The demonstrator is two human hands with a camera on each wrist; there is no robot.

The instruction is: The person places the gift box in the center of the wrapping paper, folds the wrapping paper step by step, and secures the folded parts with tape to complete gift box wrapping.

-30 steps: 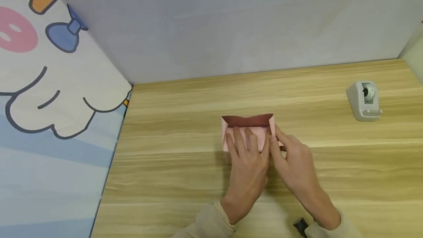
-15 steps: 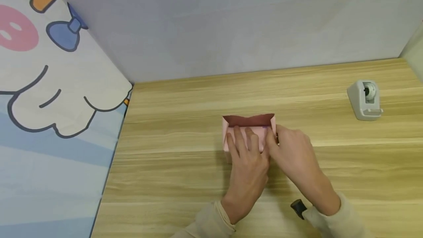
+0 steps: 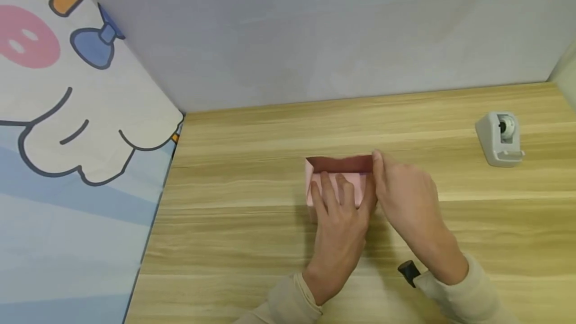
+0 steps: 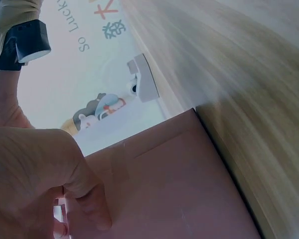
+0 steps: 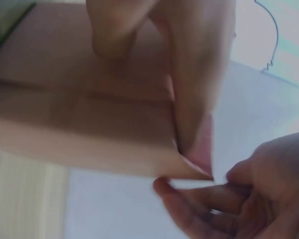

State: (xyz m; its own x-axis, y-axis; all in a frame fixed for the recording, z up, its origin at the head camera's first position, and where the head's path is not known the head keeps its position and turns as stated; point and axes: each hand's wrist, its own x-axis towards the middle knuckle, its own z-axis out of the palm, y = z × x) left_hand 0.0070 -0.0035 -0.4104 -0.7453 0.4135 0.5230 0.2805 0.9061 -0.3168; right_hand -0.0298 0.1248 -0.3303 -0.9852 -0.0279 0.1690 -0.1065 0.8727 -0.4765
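In the head view, a pink paper-wrapped box (image 3: 310, 184) stands on the table with a pale panel inside its raised paper edges. Its far paper edge (image 3: 344, 164) stands upright and shows a dark red side. My left hand (image 3: 339, 229) grips the box on the near side, fingers over the panel. The left thumb (image 4: 94, 206) presses the outer side in the left wrist view. My right hand (image 3: 407, 199) pinches the paper's far right corner. In the right wrist view, the right fingers (image 5: 209, 199) close around the paper's pointed corner (image 5: 204, 174).
A white tape dispenser (image 3: 500, 139) stands toward the back right of the wood-grain table (image 3: 243, 249). Behind the table rises a pale grey wall (image 3: 315, 34). A cartoon-printed panel (image 3: 90, 129) borders the left side. A black wrist device (image 3: 408, 273) sits at the right sleeve.
My right hand has moved from the box's right side up to the far right corner, its thumb raised to that edge. The left hand keeps its place on the box.
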